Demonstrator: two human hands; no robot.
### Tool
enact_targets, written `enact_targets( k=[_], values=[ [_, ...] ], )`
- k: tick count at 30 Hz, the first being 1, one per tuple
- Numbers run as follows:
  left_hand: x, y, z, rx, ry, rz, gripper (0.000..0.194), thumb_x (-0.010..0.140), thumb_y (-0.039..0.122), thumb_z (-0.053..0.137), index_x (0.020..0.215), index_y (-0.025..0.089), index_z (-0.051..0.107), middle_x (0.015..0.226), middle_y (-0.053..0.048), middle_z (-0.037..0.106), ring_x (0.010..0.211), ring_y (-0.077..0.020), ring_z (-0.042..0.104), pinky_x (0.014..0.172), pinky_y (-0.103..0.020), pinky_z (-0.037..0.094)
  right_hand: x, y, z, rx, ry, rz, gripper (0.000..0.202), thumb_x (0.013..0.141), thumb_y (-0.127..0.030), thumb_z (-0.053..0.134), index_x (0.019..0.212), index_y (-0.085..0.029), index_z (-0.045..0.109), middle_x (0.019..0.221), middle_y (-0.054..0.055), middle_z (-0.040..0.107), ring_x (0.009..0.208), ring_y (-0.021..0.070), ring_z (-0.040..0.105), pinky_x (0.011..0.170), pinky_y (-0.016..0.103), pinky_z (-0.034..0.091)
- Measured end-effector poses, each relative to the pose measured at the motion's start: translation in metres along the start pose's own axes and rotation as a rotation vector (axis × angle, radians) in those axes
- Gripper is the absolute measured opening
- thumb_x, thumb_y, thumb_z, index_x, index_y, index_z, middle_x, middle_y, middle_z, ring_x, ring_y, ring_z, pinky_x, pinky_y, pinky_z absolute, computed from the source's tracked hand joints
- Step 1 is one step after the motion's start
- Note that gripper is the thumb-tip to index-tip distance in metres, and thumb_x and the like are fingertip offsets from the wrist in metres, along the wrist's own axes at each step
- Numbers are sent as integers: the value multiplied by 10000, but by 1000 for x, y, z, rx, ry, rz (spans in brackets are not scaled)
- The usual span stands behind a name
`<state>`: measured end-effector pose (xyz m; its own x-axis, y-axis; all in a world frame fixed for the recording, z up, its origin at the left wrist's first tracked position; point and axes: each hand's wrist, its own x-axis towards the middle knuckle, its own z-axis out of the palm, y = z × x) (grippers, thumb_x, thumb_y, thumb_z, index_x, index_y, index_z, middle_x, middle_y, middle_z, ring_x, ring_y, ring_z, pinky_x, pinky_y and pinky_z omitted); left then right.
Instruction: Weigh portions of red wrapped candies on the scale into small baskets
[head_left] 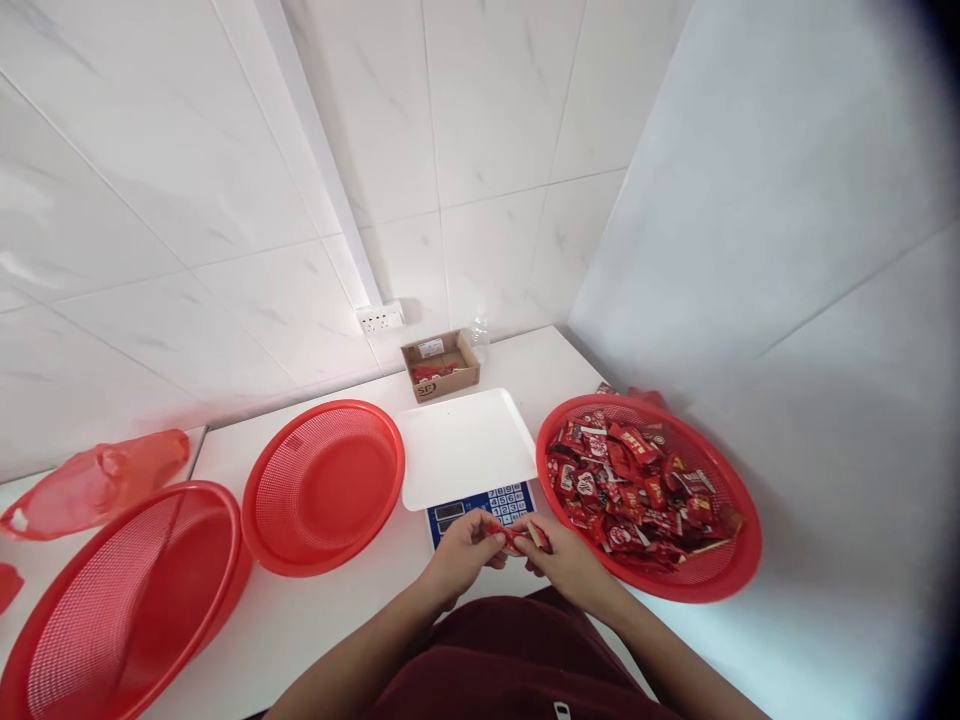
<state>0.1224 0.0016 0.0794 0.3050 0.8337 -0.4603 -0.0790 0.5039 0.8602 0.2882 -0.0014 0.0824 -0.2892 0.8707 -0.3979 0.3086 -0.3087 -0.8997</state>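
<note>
Both hands meet low in the middle of the head view, in front of a digital scale (450, 515) with a blue keypad and a white tray (469, 445). Between them is a small red snack packet (511, 541), partly covered by the fingers. My left hand (466, 550) is closed, pinching the packet's left side. My right hand (561, 556) is closed around its right side, where a yellowish strip shows by the thumb. Just right of the scale, a red basket (752, 535) holds many red snack packets (637, 480).
A red basket (322, 490) with nothing visible inside stands left of the scale, and another red basket (191, 630) is further left. Behind it lies a red plastic bag (112, 475). A cardboard box (455, 381) with red packets sits near the wall beside a clear plastic container (478, 335).
</note>
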Motion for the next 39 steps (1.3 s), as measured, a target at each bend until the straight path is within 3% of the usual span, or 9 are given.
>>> enact_targets(
  k=[9,13,16,22,30,35,39],
  values=[
    [3,6,8,-43,40,-60,536,566,588,723,807,158,512,674,1,614,560,-112,562,607,-290,449,7,-2,-16,-75,-87,-22,410,764,-369,531,1135,-195,541,760,1,612,638,156,573,624,308,465],
    [1,5,9,-22,26,-15,469,567,485,772,790,150,533,697,2,608,588,-96,538,606,-262,426,11,-7,-18,-152,-85,-123,369,753,-316,552,1109,-217,572,910,41,671,831,204,607,770,335,466],
    [3,6,11,-29,61,1,437,544,411,803,759,153,524,672,8,603,584,-95,520,578,-246,400,14,-8,-20,-146,-120,-166,353,788,-329,515,1117,-214,571,985,53,665,875,206,598,792,332,456],
    [8,14,18,-147,79,-60,459,534,397,818,772,147,516,654,19,604,543,-82,533,568,-230,398,17,-8,-34,-106,-181,-97,452,800,-353,500,1225,-200,491,737,-10,579,635,152,527,619,297,432],
    [11,26,31,-257,41,-88,483,586,322,809,949,142,545,766,-5,633,547,-76,581,587,-223,451,11,-7,-52,150,-154,-135,368,740,-348,576,1078,-219,510,707,-43,531,582,120,487,587,280,423],
    [24,30,26,-253,181,-74,468,648,293,765,1041,163,547,828,-23,651,616,-92,608,660,-250,487,14,2,-64,246,-45,-133,353,703,-348,572,1022,-212,507,703,-31,582,610,141,543,623,305,450],
    [45,33,5,-113,444,135,350,696,348,722,950,162,567,837,-48,666,707,-127,622,741,-295,490,8,4,-81,275,33,-78,390,690,-409,588,1023,-217,522,709,-18,611,660,166,595,650,325,476]
  ],
)
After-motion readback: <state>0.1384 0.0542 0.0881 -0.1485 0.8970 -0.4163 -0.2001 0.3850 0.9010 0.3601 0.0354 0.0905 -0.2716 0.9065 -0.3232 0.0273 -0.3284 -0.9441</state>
